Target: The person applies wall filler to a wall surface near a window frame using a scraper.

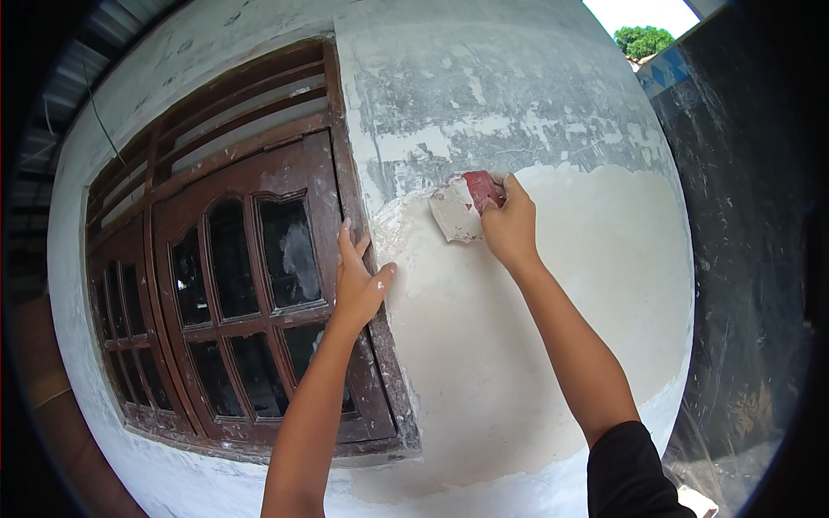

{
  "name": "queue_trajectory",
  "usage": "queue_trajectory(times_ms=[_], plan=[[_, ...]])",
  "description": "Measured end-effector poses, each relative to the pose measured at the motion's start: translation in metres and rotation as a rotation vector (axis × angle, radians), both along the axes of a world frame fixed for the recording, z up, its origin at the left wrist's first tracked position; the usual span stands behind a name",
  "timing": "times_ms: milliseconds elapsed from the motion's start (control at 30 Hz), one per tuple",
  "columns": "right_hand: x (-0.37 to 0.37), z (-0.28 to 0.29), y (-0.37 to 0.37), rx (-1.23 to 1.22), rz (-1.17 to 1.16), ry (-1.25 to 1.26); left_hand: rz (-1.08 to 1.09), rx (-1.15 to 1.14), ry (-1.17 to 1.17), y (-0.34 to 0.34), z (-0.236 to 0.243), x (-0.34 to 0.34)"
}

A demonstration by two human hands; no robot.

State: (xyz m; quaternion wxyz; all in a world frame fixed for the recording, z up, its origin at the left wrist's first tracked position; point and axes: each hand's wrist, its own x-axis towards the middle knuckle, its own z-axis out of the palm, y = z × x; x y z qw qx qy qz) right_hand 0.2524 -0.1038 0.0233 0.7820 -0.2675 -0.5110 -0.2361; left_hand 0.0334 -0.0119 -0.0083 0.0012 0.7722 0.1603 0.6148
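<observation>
My right hand (511, 223) is closed around a red scraper (481, 187), whose broad face is caked with pale putty. The tool lies against the wall at the upper left part of a smooth cream putty patch (553, 302). Above this patch the wall (518, 95) is grey with worn white flecks. My left hand (358, 281) rests at the right edge of the brown window frame (380, 345), fingers spread and thumb toward the putty. Nothing shows in it. White smears mark its fingertips.
The brown wooden window (250, 224) with dark glass panes and slats above fills the left. A dark wall or panel (734, 216) stands at the right, with a green tree (643, 41) beyond its top. Corrugated roofing (95, 60) hangs at the upper left.
</observation>
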Motion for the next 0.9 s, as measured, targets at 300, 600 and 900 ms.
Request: queue_trajectory(times_ms=[300, 600, 900], plan=[[-0.006, -0.024, -0.004, 0.026, -0.438, -0.415, 0.300, 0.060, -0.057, -0.019, -0.007, 0.025], [0.009, -0.036, 0.044, 0.181, -0.851, -0.769, 0.341, 0.108, -0.058, -0.016, -0.009, 0.025], [0.012, -0.042, 0.038, -0.036, -0.964, -0.879, 0.289, 0.053, -0.051, -0.019, -0.006, 0.024]])
